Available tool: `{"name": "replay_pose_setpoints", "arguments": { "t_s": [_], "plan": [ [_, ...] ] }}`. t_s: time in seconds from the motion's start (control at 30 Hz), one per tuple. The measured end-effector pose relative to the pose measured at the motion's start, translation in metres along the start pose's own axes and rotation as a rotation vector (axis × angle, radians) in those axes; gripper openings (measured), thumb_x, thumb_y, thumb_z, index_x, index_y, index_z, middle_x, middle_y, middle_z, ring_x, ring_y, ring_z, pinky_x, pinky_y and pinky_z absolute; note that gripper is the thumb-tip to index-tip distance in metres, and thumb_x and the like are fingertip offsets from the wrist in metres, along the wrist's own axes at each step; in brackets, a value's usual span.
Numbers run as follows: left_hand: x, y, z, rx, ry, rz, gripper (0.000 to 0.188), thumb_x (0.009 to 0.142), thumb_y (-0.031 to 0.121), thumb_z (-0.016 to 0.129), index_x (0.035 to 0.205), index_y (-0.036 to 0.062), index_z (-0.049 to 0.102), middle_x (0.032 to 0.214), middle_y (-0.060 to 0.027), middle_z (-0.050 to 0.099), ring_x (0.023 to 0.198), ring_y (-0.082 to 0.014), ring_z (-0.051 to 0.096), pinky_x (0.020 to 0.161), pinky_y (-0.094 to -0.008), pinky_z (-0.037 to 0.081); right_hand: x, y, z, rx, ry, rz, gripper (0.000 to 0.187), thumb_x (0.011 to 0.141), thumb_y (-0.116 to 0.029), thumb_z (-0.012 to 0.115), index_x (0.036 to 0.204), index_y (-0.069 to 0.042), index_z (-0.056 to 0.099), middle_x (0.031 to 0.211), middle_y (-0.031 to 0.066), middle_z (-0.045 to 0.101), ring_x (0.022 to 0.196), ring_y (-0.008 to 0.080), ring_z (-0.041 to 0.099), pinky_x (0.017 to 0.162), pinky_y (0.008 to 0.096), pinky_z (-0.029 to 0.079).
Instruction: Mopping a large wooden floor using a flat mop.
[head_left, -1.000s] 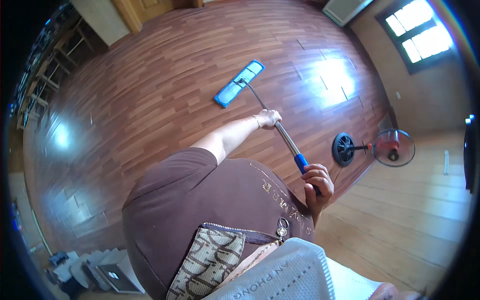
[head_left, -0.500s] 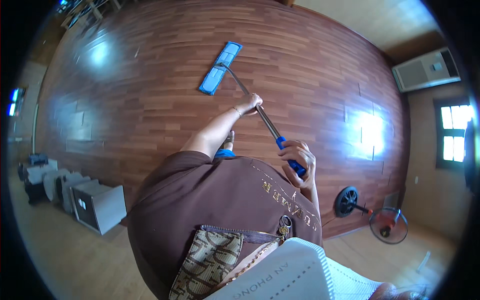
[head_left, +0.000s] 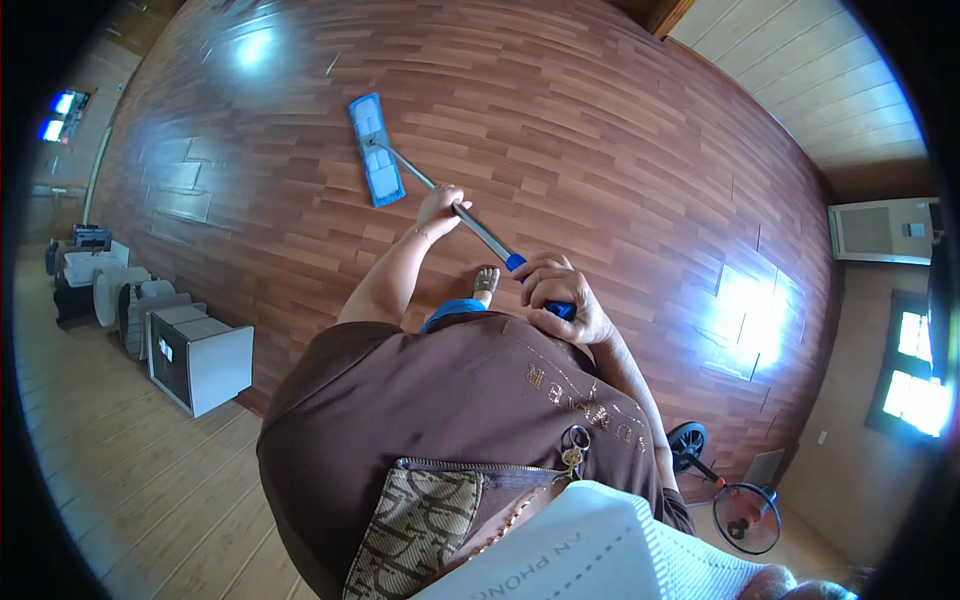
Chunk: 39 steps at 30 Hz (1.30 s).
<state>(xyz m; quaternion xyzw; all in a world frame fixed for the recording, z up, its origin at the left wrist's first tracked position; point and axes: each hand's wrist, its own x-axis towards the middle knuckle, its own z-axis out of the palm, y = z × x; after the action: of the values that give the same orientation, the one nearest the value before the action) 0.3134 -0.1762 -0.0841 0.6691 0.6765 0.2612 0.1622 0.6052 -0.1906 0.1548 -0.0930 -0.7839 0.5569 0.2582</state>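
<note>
A flat mop [head_left: 383,168] with a long blue-edged, pale blue head rests on the brown plank floor ahead of me, left of centre. Its metal pole slants from the head back toward my body. My left hand [head_left: 441,210] is wrapped round the middle of the pole, arm stretched forward. Close to my belly, my right hand [head_left: 562,298] grips the blue handle at the pole's near end. Below my shirt hem a foot in a sandal [head_left: 486,279] stands on the floor.
At the left stand a white and dark cabinet [head_left: 205,360] and several other items in a row. A standing fan [head_left: 745,518] with a round black base is at the lower right. An air conditioner unit [head_left: 885,231] and a bright window [head_left: 914,370] are along the right wall.
The mop head has swung left and turned, now leaning the other way. Both hands have moved left with the pole, still holding it. My view has shifted, and the sandalled foot shows more.
</note>
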Motion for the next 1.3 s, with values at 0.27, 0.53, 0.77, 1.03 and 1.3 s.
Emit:
{"name": "replay_pose_setpoints", "arguments": {
  "t_s": [0.27,0.53,0.77,1.03,1.3],
  "plan": [
    [-0.021,0.031,-0.011,-0.080,0.155,0.100,0.034,0.074,0.016,0.070,0.060,0.0085,0.041,0.059,-0.0117,0.047,0.061,-0.0329,0.051,0.060,-0.0439,0.040,-0.002,-0.044,-0.023,0.008,0.038,0.085,0.011,0.068,-0.009,0.066,0.062,-0.002,0.060,0.070,0.0084,0.063,0.090,0.0321,0.063,0.088,0.0445,0.042],
    [0.010,0.166,-0.022,-0.304,-0.037,0.300,0.026,0.075,0.020,0.070,0.062,0.0072,0.052,0.063,-0.0134,0.056,0.064,-0.0338,0.057,0.062,-0.0440,0.044,-0.044,-0.149,-0.038,-0.200,0.472,-0.010,0.014,0.068,-0.016,0.062,0.061,-0.006,0.055,0.068,0.0083,0.065,0.076,0.0310,0.068,0.074,0.0416,0.044],
    [0.015,0.247,0.015,-0.471,-0.400,0.589,0.028,0.080,0.029,0.064,0.064,0.0074,0.057,0.067,-0.0131,0.059,0.071,-0.0338,0.059,0.067,-0.0455,0.046,-0.081,-0.228,-0.031,-0.556,0.292,0.033,0.023,0.074,-0.031,0.065,0.078,-0.008,0.063,0.076,0.0082,0.070,0.075,0.0271,0.070,0.062,0.0350,0.046],
    [-0.007,0.327,0.079,-0.490,-0.863,0.813,0.027,0.081,0.035,0.068,0.076,0.0085,0.063,0.080,-0.0117,0.063,0.091,-0.0320,0.061,0.077,-0.0444,0.050,-0.091,-0.265,0.051,-0.866,0.597,0.417,0.020,0.071,-0.031,0.072,0.073,-0.013,0.066,0.076,0.0036,0.069,0.075,0.0197,0.069,0.053,0.0296,0.037],
    [-0.012,0.382,0.139,-0.377,-1.103,1.230,0.008,0.069,0.017,0.064,0.077,0.0146,0.064,0.081,-0.0088,0.063,0.091,-0.0297,0.062,0.073,-0.0456,0.051,-0.121,-0.240,0.076,-0.712,0.748,0.453,0.028,0.077,-0.043,0.069,0.071,-0.015,0.070,0.080,0.0025,0.071,0.072,0.0199,0.066,0.054,0.0304,0.037]
  ]
}}
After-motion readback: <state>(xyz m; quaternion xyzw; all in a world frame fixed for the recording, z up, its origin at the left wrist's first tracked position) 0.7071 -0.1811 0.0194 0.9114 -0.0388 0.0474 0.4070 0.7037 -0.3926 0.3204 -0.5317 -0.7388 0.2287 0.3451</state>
